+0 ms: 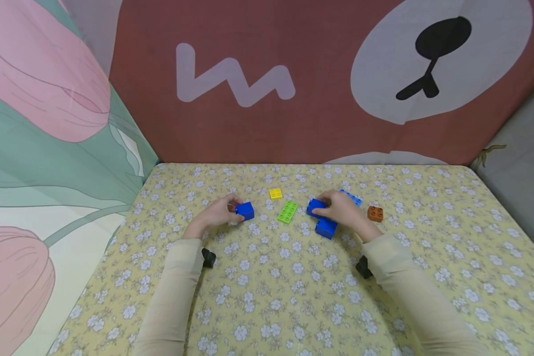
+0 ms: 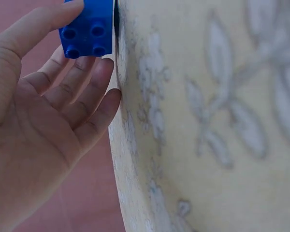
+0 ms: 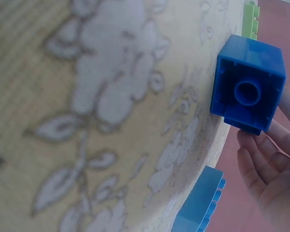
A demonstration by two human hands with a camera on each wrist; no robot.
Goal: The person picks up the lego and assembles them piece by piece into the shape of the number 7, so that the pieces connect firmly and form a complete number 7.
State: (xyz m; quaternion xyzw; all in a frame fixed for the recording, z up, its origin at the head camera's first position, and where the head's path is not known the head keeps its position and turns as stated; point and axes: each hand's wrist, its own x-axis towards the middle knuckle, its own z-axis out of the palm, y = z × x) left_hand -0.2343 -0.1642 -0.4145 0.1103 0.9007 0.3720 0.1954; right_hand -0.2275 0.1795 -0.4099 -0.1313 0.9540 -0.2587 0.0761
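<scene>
My left hand (image 1: 215, 213) pinches a dark blue toy brick (image 1: 245, 211) just above or on the cloth. In the left wrist view the thumb lies on that brick (image 2: 89, 34), its studs facing the camera, the other fingers loosely bent beside it. To the right, my right hand (image 1: 341, 208) grips a dark blue brick (image 1: 315, 206) between thumb and fingers. Against it sits a second dark blue brick (image 1: 326, 228); whether they are joined I cannot tell. The right wrist view shows a blue brick's hollow underside (image 3: 246, 94), partly hiding the fingers.
Between the hands lies a lime green plate brick (image 1: 288, 211), with a small yellow one (image 1: 275, 193) behind it. A lighter blue brick (image 1: 352, 197) is partly behind the right hand. A brown brick (image 1: 375, 213) lies farther right on the flowered cloth (image 1: 285, 296).
</scene>
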